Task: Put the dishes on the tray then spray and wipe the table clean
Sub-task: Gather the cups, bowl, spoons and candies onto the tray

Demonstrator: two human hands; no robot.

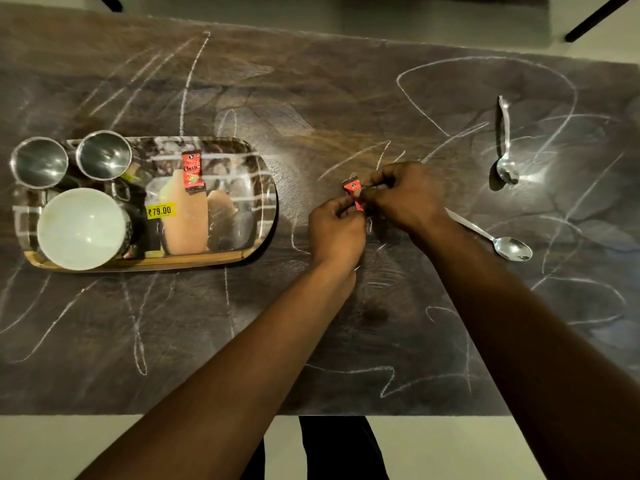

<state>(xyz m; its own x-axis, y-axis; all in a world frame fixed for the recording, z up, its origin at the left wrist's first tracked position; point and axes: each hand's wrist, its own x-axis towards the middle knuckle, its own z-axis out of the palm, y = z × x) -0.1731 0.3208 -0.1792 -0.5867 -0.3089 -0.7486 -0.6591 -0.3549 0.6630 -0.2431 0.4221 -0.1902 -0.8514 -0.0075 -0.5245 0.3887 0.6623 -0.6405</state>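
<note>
A printed tray [249, 202] lies on the left of the dark table [311, 98]. On it stand two steel cups [40, 162] [104, 155], a white bowl [81, 228] and a red sachet [191, 170]. Right of the tray, my left hand [334, 233] and my right hand [403, 195] meet over the table, both pinching a second small red sachet [355, 194]. Two steel spoons lie to the right: one [506, 143] farther back, one [498, 239] just beside my right wrist.
White chalk scribbles cover the tabletop [194, 81]. The near table edge [173, 414] runs across the bottom, with pale floor below it. Dark chair or table legs [595, 19] show at the top corners.
</note>
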